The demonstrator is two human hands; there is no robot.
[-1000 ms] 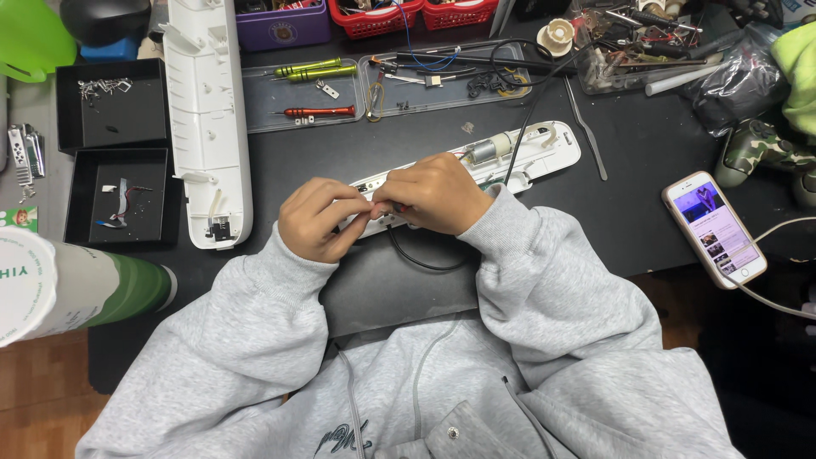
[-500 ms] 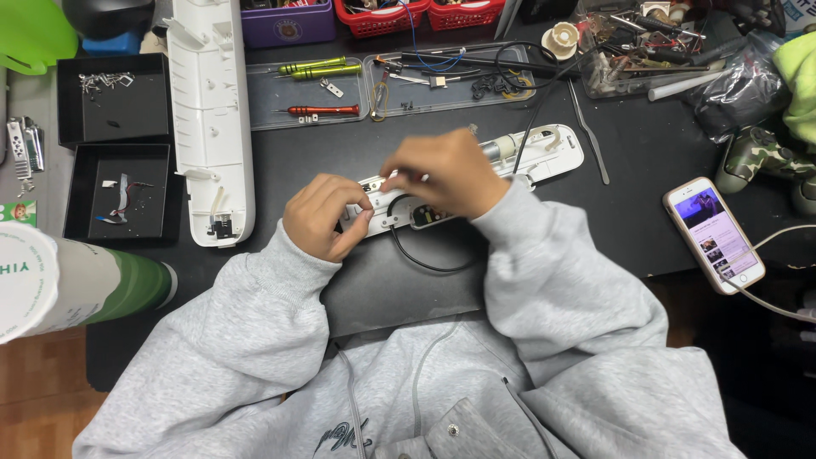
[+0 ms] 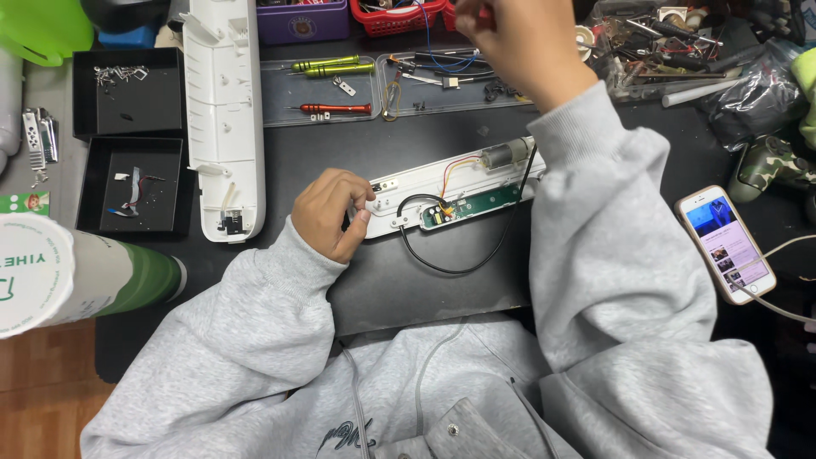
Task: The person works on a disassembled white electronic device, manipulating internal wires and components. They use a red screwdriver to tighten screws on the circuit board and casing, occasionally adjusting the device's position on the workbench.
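Two hands: left [image 3: 331, 212] curled gripping long white plastic housing [image 3: 408, 191]; right [image 3: 514, 38] raised, grip unclear.

Taking the long white cover [image 3: 223, 119] as our landmark, we see two black trays [image 3: 127, 144] left of it, a green-and-white cylinder [image 3: 76, 276] below-left, screwdrivers [image 3: 327, 85] just right, and a phone [image 3: 729, 242] far right.
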